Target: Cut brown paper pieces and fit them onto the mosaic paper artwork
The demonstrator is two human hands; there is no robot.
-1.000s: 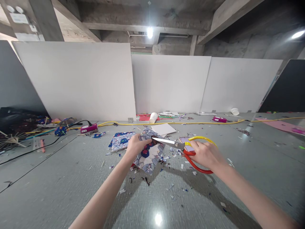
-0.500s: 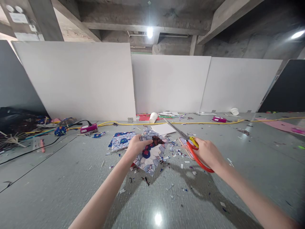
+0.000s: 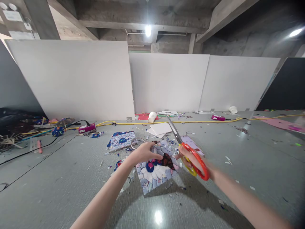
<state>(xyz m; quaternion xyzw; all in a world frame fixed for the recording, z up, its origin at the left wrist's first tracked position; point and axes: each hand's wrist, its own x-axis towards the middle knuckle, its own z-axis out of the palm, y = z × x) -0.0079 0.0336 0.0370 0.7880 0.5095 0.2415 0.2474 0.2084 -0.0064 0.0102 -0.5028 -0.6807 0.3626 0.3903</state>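
Observation:
My left hand (image 3: 145,152) grips the upper edge of a square fabric collage panel (image 3: 154,178), thumb on its front. Pale blue-grey patches, a white area and dark red and blue pieces cover the panel. In my right hand (image 3: 188,160) is a pair of scissors (image 3: 197,162) with red and yellow handles, blades pointing up and away. My right fingers are close to the panel's right edge; whether they touch it I cannot tell. Beyond my left hand lie a roll of tape (image 3: 137,143) and another patchwork panel (image 3: 122,140). A phone (image 3: 192,143) lies behind the scissors.
White cards (image 3: 160,128) lie past the panel amid scattered scraps. A yellow cable (image 3: 181,122) crosses the floor before white partition boards (image 3: 169,82). Purple power strips (image 3: 87,128), a paper cup (image 3: 152,116) and a pink sheet (image 3: 276,122) lie about.
The panel has come nearer and turned, with my left hand still on it. My right hand has moved left towards it, the scissors tilting more upright. The tape roll and phone now show more fully.

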